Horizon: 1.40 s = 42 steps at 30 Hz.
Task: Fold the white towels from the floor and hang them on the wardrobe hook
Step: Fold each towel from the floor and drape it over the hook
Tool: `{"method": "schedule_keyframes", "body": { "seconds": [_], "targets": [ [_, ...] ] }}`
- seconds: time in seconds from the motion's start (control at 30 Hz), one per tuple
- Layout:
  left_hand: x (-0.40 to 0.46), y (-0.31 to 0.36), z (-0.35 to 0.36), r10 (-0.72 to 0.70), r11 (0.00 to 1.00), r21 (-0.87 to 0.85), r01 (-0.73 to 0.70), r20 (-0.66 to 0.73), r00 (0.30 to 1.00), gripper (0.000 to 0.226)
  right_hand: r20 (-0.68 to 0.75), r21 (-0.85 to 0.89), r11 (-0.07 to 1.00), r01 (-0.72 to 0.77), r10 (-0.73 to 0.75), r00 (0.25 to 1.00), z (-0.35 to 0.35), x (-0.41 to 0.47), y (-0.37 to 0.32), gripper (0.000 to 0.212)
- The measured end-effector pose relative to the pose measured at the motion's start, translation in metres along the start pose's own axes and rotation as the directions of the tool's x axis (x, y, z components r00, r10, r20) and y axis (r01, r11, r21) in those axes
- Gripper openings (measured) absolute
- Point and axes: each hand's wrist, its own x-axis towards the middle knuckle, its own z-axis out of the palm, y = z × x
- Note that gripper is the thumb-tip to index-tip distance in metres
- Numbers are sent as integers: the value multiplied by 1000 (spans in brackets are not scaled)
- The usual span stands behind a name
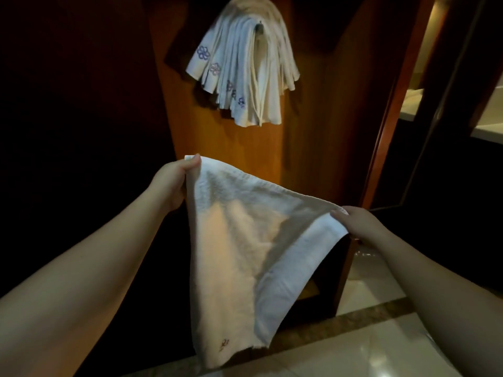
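I hold a white towel (239,240) stretched out in the air in front of the wardrobe. My left hand (174,180) pinches its upper left corner. My right hand (359,225) grips the upper right corner, lower than the left. The towel hangs down from both hands, with its right side folded over. Higher up, several folded white towels (245,69) with small purple emblems hang bunched on the wardrobe hook (260,27), which mostly hides under them.
The wooden wardrobe panel (313,131) stands straight ahead, dark space to its left. A wooden door frame (394,104) rises on the right. Glossy pale floor tiles (367,336) with a darker border strip lie at the lower right.
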Motion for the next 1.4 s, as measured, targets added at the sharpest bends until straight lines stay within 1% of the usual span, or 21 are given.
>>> {"method": "schedule_keyframes", "body": {
  "seconds": [0.1, 0.2, 0.27, 0.3, 0.37, 0.43, 0.5, 0.57, 0.63, 0.7, 0.73, 0.77, 0.87, 0.93, 1.0, 1.13, 1.17, 1.23, 1.27, 1.3, 1.4],
  "targets": [
    [-3, -8, 1, -62, 992, -111, 56, -58, 996, 29, 66, 16, 998, 67, -68, 996, 15, -12, -30, 28],
    [-12, -17, 12, -127, 968, -226, 108, -72, 989, 27, 93, 40, 992, 117, -120, 988, 30, -21, -60, 44],
    [-22, -25, 23, -155, 952, -276, 134, -59, 986, 25, 129, 94, 987, 134, -145, 981, 40, -33, -80, 50],
    [-28, -29, 28, -167, 947, -285, 146, -53, 985, 25, 144, 143, 981, 132, -153, 978, 44, -41, -90, 52],
    [-38, -39, 38, -189, 942, -290, 166, -52, 981, 29, 172, 339, 938, 73, -138, 975, 51, -56, -103, 51],
    [-49, -48, 49, -211, 933, -307, 185, -51, 976, 34, 185, 548, 836, -8, -112, 976, 56, -71, -112, 45],
    [-60, -56, 61, -213, 930, -318, 186, -53, 976, 37, 182, 643, 765, -33, -111, 977, 59, -83, -118, 37],
    [-71, -65, 73, -187, 940, -294, 171, -27, 982, 38, 206, 682, 731, -23, -161, 965, 59, -92, -120, 41],
    [-79, -71, 83, -145, 956, -253, 145, 18, 989, 43, 250, 662, 749, 15, -239, 938, 54, -100, -121, 36],
    [-86, -75, 90, -97, 967, -226, 116, 93, 991, 46, 269, 502, 856, 125, -292, 918, 46, -105, -120, 31],
    [-90, -75, 93, -67, 970, -224, 96, 137, 988, 46, 266, 416, 889, 190, -318, 910, 42, -107, -120, 27],
    [-93, -76, 95, -32, 971, -226, 73, 179, 983, 45, 250, 378, 894, 240, -349, 903, 41, -108, -120, 22],
    [-101, -80, 104, 41, 975, -220, 23, 283, 958, 44, 124, 473, 829, 298, -398, 909, 40, -111, -124, 5],
    [-105, -82, 108, 57, 964, -264, 41, 350, 935, 44, 44, 492, 810, 319, -390, 920, 39, -114, -125, 6],
    [-106, -83, 109, 60, 955, -291, 63, 398, 916, 45, 23, 514, 800, 309, -373, 928, 38, -117, -125, 8],
    [-107, -83, 113, 66, 966, -254, 49, 423, 904, 48, -3, 535, 799, 276, -325, 946, 37, -122, -125, 9],
    [-108, -83, 113, 80, 964, -263, 43, 441, 894, 49, -3, 540, 798, 267, -316, 949, 37, -123, -125, 9],
    [-108, -81, 113, 109, 962, -270, 42, 518, 849, 49, -6, 517, 811, 273, -315, 949, 35, -122, -125, 9],
    [-109, -79, 111, 117, 977, -214, 3, 545, 830, 47, -6, 491, 824, 281, -320, 947, 35, -121, -125, 9],
    [-110, -78, 110, 116, 991, -122, -58, 546, 830, 45, -1, 468, 836, 285, -322, 947, 34, -120, -124, 9],
    [-109, -76, 107, 101, 973, 133, -190, 493, 864, 45, 37, 433, 859, 273, -319, 947, 31, -115, -124, 10]
  ]
}}
